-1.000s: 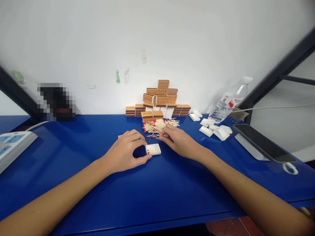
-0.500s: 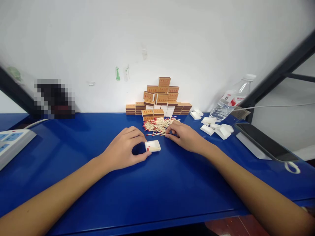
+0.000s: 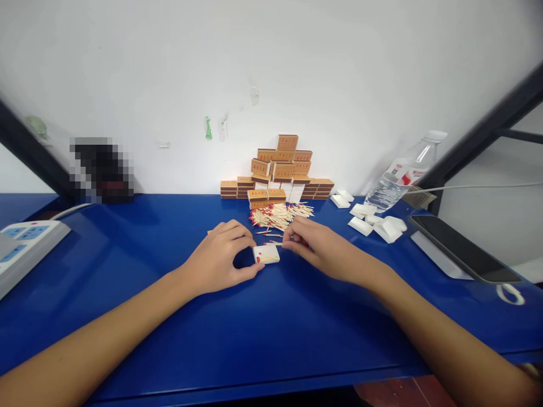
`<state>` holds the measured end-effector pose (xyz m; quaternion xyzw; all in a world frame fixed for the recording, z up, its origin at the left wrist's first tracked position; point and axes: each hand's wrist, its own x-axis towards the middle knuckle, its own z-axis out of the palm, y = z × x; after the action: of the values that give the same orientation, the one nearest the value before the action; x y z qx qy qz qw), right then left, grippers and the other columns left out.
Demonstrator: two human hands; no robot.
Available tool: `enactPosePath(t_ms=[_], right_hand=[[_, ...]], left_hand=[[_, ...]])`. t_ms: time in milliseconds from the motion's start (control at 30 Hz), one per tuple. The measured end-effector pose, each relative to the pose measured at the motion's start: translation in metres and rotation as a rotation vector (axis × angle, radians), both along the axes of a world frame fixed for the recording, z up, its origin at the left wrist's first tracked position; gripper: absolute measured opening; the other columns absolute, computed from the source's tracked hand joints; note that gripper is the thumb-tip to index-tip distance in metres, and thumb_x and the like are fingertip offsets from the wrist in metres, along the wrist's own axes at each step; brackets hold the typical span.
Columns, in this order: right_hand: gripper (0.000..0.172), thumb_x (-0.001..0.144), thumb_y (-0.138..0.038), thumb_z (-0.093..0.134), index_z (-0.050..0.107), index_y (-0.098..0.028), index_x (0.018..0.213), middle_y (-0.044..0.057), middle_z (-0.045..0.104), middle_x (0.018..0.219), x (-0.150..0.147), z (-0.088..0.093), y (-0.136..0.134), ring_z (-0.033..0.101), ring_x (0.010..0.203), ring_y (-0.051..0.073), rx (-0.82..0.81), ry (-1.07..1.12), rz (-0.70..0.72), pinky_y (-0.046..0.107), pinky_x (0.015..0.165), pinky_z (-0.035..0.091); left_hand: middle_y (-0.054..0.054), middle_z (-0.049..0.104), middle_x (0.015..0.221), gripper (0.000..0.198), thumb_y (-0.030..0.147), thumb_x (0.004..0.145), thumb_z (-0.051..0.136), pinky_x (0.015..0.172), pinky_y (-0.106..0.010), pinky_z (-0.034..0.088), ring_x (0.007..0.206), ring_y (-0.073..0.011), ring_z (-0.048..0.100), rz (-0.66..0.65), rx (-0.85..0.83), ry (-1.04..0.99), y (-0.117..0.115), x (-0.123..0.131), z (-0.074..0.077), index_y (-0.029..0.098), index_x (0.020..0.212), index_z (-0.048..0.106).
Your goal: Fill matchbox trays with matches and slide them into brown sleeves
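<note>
My left hand [image 3: 223,254] grips the left end of a small white matchbox tray [image 3: 271,252] on the table, thumb at the near side and fingers at the far side. A few red-headed matches lie in the tray. Just beyond its far right edge, my right hand [image 3: 318,246] pinches a match [image 3: 275,243] by its plain end, red head pointing left. Behind both hands spreads a loose pile of matches [image 3: 278,216], with a few strays nearer the tray. An orange-brown edge of something shows behind my left knuckles, mostly hidden.
Orange matchboxes [image 3: 287,143] stand stacked against the wall. White trays [image 3: 361,226] lie on the blue table [image 3: 263,333] at right, near a tilted water bottle [image 3: 392,175] and a phone [image 3: 464,249]. A power strip [image 3: 31,249] sits at far left.
My right hand has drawn back from the pile toward the tray with a match in its fingers. My left hand keeps hold of the tray. The view has shifted slightly.
</note>
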<state>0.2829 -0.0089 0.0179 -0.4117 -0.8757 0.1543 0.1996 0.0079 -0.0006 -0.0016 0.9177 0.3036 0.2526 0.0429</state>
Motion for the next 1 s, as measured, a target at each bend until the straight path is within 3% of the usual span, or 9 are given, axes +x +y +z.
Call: enactPosePath(t_ms=[200, 767, 1000], right_hand=[[0.011, 0.107, -0.025, 0.052, 0.060, -0.020, 0.100, 0.007, 0.062, 0.107, -0.011, -0.004, -0.006, 0.059, 0.086, 0.019, -0.020, -0.102, 0.045, 0.032, 0.075, 0.045], [0.012, 0.105, -0.026, 0.058, 0.063, -0.021, 0.096, 0.003, 0.061, 0.096, -0.003, -0.003, -0.004, 0.056, 0.078, 0.015, -0.011, -0.008, 0.017, 0.029, 0.070, 0.042], [0.010, 0.105, -0.025, 0.059, 0.067, -0.021, 0.099, 0.003, 0.059, 0.098, -0.016, -0.009, -0.007, 0.056, 0.080, 0.016, -0.036, 0.026, 0.067, 0.029, 0.070, 0.043]], left_hand=[[-0.006, 0.072, 0.105, 0.023, 0.043, 0.093, 0.072, 0.086, -0.043, 0.047, 0.100, -0.0252, 0.062, -0.023, -0.016, -0.013, -0.003, 0.003, 0.001, 0.021, 0.100, 0.073], [-0.006, 0.073, 0.103, 0.022, 0.041, 0.092, 0.073, 0.085, -0.043, 0.048, 0.099, -0.0251, 0.062, -0.025, -0.023, -0.030, -0.003, 0.003, 0.001, 0.021, 0.102, 0.074], [-0.007, 0.072, 0.105, 0.023, 0.042, 0.093, 0.073, 0.084, -0.042, 0.048, 0.099, -0.0252, 0.063, -0.046, -0.013, -0.032, -0.006, 0.004, 0.002, 0.021, 0.102, 0.074]])
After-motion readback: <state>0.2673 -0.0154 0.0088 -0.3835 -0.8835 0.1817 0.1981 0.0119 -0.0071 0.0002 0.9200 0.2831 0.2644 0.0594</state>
